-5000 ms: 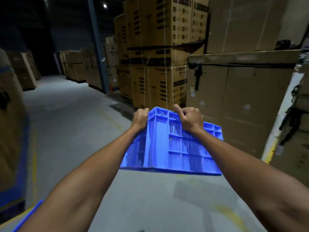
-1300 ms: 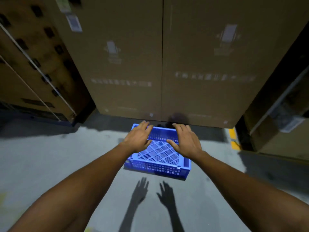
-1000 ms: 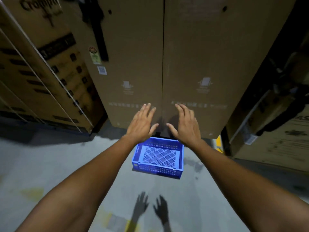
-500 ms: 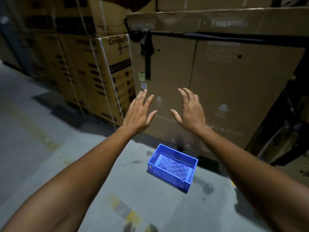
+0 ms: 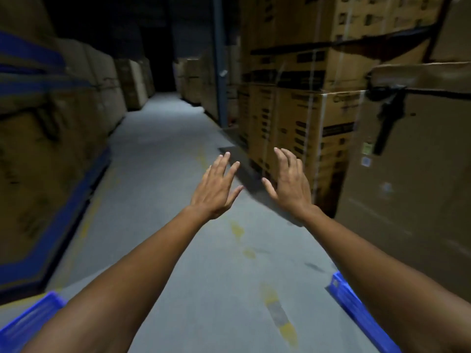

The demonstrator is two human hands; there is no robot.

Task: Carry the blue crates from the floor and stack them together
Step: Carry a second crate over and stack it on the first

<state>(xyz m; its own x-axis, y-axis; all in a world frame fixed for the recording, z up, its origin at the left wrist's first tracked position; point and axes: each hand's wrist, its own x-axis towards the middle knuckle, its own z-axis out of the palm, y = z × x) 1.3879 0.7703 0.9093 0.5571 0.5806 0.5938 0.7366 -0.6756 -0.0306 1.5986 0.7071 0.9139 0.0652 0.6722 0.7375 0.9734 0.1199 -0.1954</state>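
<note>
Nearest, at the bottom left corner, a piece of the left blue crate (image 5: 28, 324) shows, blurred and cut off by the frame edge, with the left forearm passing over it. At the bottom right the right blue crate (image 5: 354, 307) lies on the grey floor (image 5: 178, 174) near the foot of a large carton (image 5: 407, 194), only its rim and one side visible — the right forearm covers the rest. The two crates are well apart, one at each side of the aisle, and neither hand touches either. Between the forearms a broken line of worn yellow marks (image 5: 288, 329) runs up the floor.

Further out both arms reach forward at about the same height; the left hand (image 5: 216, 192) is held back upward, its fingers straight and spread wide, holding nothing; the right hand (image 5: 290, 187) is beside it but apart from it, fingers likewise straight and fanned, thumb out toward the other hand, also empty.

Beyond the right hand strapped cartons (image 5: 305, 128) are stacked high; the large carton carries a black strap (image 5: 387, 121) across its upper part. On the left another row of cartons (image 5: 63, 110) lines the aisle, with a blue band (image 5: 30, 266) along its base. Further on a blue column (image 5: 219, 59) rises beside the right-hand stacks — past it the aisle runs into darkness.
</note>
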